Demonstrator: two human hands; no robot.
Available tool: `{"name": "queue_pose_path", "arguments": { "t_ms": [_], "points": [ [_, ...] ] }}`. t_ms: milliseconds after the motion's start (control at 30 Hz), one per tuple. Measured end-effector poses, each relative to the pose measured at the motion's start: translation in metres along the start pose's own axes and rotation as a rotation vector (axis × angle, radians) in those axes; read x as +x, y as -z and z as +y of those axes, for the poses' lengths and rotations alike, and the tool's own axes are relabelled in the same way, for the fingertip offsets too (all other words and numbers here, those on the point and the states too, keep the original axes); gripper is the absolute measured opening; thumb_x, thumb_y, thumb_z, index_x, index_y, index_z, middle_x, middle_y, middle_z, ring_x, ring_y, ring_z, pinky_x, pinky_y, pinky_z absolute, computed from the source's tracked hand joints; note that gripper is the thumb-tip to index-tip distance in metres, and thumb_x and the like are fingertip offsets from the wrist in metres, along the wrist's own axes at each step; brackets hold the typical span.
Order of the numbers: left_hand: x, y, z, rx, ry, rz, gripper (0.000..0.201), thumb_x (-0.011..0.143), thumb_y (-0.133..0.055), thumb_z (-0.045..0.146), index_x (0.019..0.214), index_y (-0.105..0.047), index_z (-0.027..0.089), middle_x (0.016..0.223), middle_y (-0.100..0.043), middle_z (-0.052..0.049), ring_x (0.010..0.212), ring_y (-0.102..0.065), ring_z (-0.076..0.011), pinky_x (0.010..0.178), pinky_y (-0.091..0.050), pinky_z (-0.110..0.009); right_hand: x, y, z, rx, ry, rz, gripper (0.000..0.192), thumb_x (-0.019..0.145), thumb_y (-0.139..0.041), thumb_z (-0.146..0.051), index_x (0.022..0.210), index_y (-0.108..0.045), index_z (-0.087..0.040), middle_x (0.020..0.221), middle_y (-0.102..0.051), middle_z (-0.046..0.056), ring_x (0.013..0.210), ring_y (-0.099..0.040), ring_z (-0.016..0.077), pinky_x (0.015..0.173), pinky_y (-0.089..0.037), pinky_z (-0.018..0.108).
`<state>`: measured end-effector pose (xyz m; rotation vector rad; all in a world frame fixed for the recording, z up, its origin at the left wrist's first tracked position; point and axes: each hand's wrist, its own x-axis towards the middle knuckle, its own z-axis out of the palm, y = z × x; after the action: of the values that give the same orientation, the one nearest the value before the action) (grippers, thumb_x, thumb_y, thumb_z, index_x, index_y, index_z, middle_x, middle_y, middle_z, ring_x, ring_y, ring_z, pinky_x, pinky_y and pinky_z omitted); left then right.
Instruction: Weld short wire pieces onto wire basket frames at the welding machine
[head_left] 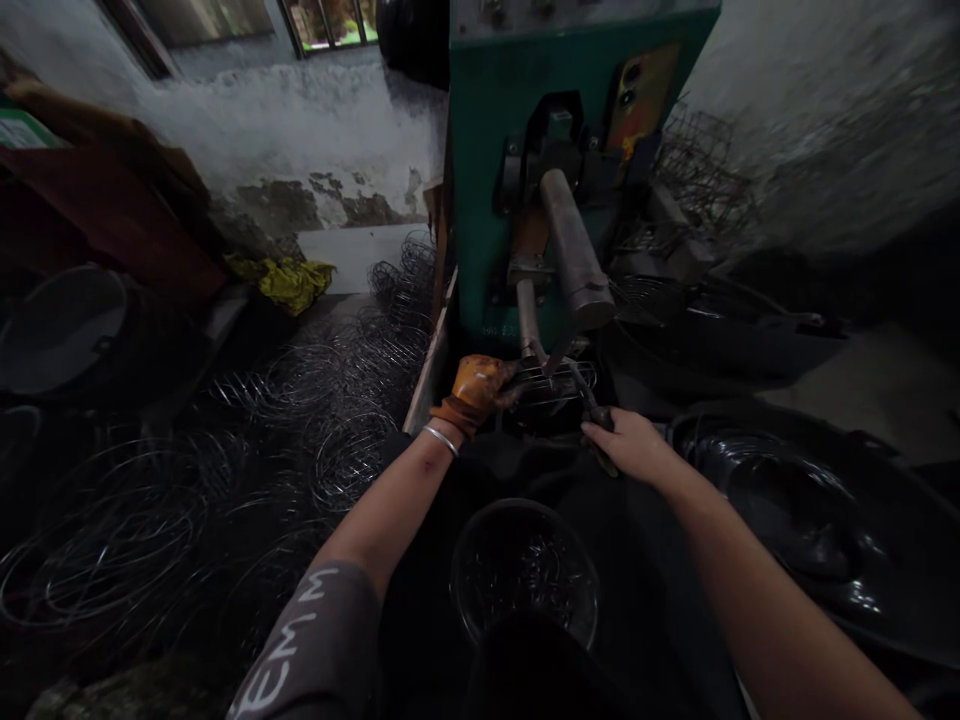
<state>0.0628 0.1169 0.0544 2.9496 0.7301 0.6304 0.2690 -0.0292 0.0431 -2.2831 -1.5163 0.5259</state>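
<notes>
Beside green machine (487, 200), wire rings (300, 400), perhaps tangled, crowd floor.

The scene is dim and underexposed, with daylight entering only from a barred window (330, 20) far above and to the left of the left hand (476, 385). That light washes the pale wall (300, 130) beneath it and fades quickly. Around the grip of the right hand (630, 445) shadows swallow detail, and the dark basins (787, 500) to its right show only faint sheen. Edges bend with wide-angle distortion; corners look soft and smeared.
</notes>
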Motion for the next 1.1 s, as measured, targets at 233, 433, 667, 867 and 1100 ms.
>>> {"name": "queue_pose_path", "arguments": {
  "t_ms": [233, 433, 667, 867, 1100],
  "points": [
    [0.0, -0.001, 0.001, -0.036, 0.037, 0.006, 0.035, 0.1, -0.05, 0.043, 0.11, -0.073, 0.018, 0.098, -0.073, -0.008, 0.089, -0.067, -0.0212, 0.081, -0.047, -0.031, -0.003, 0.002, -0.009, -0.033, -0.065, -0.033, 0.014, 0.094, -0.057, -0.02, 0.09, -0.067, -0.011, 0.088, -0.07, 0.011, 0.084, -0.066, 0.0226, 0.071, -0.046, 0.025],
    [0.0, 0.007, 0.005, 0.009, 0.056, -0.066, 0.034, 0.098, -0.052, 0.041, 0.105, -0.073, 0.015, 0.096, -0.073, -0.009, 0.087, -0.066, -0.0236, 0.075, -0.047, -0.033, -0.007, 0.003, -0.017, 0.074, -0.088, -0.027, 0.013, 0.092, -0.058, -0.017, 0.083, -0.066, -0.012, 0.081, -0.07, 0.008, 0.08, -0.067, 0.0203, 0.068, -0.044, 0.024],
    [-0.003, 0.014, 0.009, 0.022, 0.077, -0.054, 0.032, 0.097, -0.056, 0.04, 0.109, -0.072, 0.015, 0.098, -0.073, -0.009, 0.087, -0.066, -0.0233, 0.076, -0.045, -0.032, -0.007, 0.002, -0.016, 0.121, -0.108, -0.072, 0.015, 0.093, -0.058, -0.017, 0.08, -0.064, -0.012, 0.08, -0.07, 0.008, 0.077, -0.065, 0.0198, 0.065, -0.043, 0.024],
    [0.003, -0.001, 0.002, -0.006, 0.109, -0.014, 0.035, 0.098, -0.056, 0.046, 0.103, -0.074, 0.017, 0.098, -0.073, -0.008, 0.091, -0.067, -0.0236, 0.081, -0.047, -0.033, -0.008, 0.004, -0.021, 0.13, -0.125, -0.045, 0.015, 0.091, -0.059, -0.016, 0.078, -0.064, -0.013, 0.077, -0.069, 0.007, 0.074, -0.064, 0.0192, 0.064, -0.042, 0.024],
    [-0.029, -0.015, 0.006, -0.119, 0.091, 0.287, 0.069, 0.082, -0.069, 0.049, 0.14, -0.053, 0.014, 0.129, -0.062, -0.013, 0.12, -0.057, -0.0267, 0.104, -0.046, -0.038, -0.005, -0.004, -0.007, 0.317, -0.093, -0.081, 0.015, 0.09, -0.055, -0.017, 0.076, -0.061, -0.013, 0.074, -0.069, 0.007, 0.066, -0.065, 0.0173, 0.06, -0.046, 0.024]
  ]
}}
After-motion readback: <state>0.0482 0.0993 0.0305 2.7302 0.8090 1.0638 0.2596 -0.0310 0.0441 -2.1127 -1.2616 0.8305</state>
